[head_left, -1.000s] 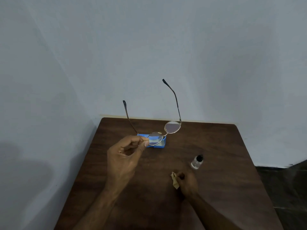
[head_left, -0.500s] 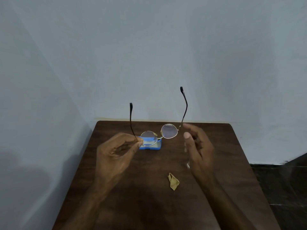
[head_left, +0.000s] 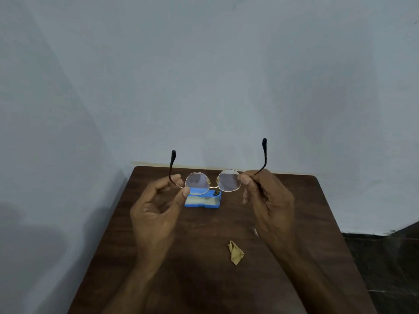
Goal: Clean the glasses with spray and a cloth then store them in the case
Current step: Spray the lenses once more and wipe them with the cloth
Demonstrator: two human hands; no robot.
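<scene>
While the table (head_left: 306,200) spreads wide beneath me, my left hand (head_left: 156,211) and my right hand (head_left: 269,200) are both raised over its far half. Each one is closed in a pinch, thumb against fingertip, on one end of the glasses (head_left: 213,182), at the corner where a side arm meets the front. The glasses hang in the air between my hands, lenses turned towards me, both side arms unfolded and pointing up and away.

I judge them very light, with a thin wire frame that would bend under a twist, and lenses that are smooth, breakable and quick to smear. So the corners and the rims are the places to hold, with fingertips off the glass, and only a gentle squeeze.

Below and just behind the glasses sits the blue case (head_left: 204,200), lying on the table with its pale inside showing, so it looks open to me. Nearer to me, between my forearms, the small yellowish cloth (head_left: 235,252) lies crumpled on the bare wood, well apart from the case. It looks soft and easy to pinch up.

Smallest of all, a pale glint (head_left: 256,232) peeks out beside my right hand; I cannot tell what it is. Nothing stands between my hands and the case.
</scene>
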